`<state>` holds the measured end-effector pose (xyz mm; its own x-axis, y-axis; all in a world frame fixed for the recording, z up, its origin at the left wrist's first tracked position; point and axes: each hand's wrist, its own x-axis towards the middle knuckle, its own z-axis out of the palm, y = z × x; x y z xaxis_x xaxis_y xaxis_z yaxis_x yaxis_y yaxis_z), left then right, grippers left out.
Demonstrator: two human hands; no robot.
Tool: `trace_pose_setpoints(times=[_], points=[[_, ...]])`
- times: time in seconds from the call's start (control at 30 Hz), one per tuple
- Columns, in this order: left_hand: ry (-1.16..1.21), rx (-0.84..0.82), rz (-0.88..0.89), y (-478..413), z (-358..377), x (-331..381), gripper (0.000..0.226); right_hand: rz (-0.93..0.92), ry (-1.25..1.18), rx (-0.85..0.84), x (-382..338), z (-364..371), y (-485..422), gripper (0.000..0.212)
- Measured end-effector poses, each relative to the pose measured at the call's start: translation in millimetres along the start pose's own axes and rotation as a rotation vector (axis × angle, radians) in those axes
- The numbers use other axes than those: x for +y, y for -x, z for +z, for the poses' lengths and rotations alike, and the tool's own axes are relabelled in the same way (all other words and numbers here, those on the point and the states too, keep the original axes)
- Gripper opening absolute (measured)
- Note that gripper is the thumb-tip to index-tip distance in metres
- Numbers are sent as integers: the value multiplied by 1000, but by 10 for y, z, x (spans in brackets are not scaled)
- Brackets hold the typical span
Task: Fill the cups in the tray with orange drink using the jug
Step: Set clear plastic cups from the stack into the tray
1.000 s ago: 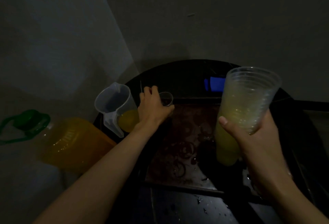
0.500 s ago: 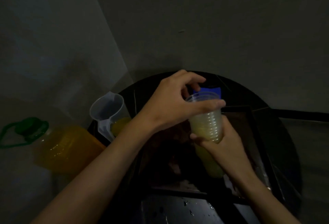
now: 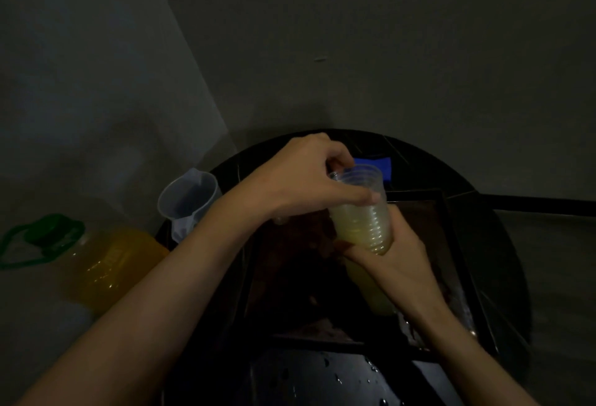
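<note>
My right hand (image 3: 395,264) grips a stack of clear plastic cups (image 3: 362,222) from below, held above the dark tray (image 3: 451,244). My left hand (image 3: 303,183) curls over the rim of the stack and pinches the top cup (image 3: 361,176) between thumb and fingers. The stack looks yellowish. A clear plastic jug (image 3: 188,202) stands at the table's left edge, behind my left forearm, which hides its lower part. The scene is very dark.
A big bottle of orange drink (image 3: 106,264) with a green cap (image 3: 48,233) lies left of the round black table (image 3: 503,276). A blue object (image 3: 383,164) sits at the table's back. Water drops dot the table's front. Walls stand close behind and left.
A second ago my left hand held a small cup by the jug. It has moved right onto the stack's rim, and my right hand has brought the stack in over the tray.
</note>
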<state>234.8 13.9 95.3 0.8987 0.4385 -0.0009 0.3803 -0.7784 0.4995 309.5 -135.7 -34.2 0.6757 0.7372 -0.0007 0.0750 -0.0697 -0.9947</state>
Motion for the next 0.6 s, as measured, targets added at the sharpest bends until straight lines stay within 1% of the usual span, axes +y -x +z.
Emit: trace_pose_setpoints(times=[0.2, 0.33, 0.43, 0.5, 0.6], points=[[-22, -18, -23, 0, -52, -3, 45, -4, 17, 3, 24, 14, 20, 55], [25, -2, -43, -15, -80, 4, 46, 5, 26, 7, 27, 23, 6, 54], [52, 47, -45, -14, -155, -20, 45, 0, 24, 8, 29, 9, 3, 55], [131, 86, -49, -5, -251, -35, 45, -4, 21, 6, 44, -9, 4, 55], [310, 166, -38, 54, -454, -97, 46, 4, 10, 18, 83, -47, -2, 52]])
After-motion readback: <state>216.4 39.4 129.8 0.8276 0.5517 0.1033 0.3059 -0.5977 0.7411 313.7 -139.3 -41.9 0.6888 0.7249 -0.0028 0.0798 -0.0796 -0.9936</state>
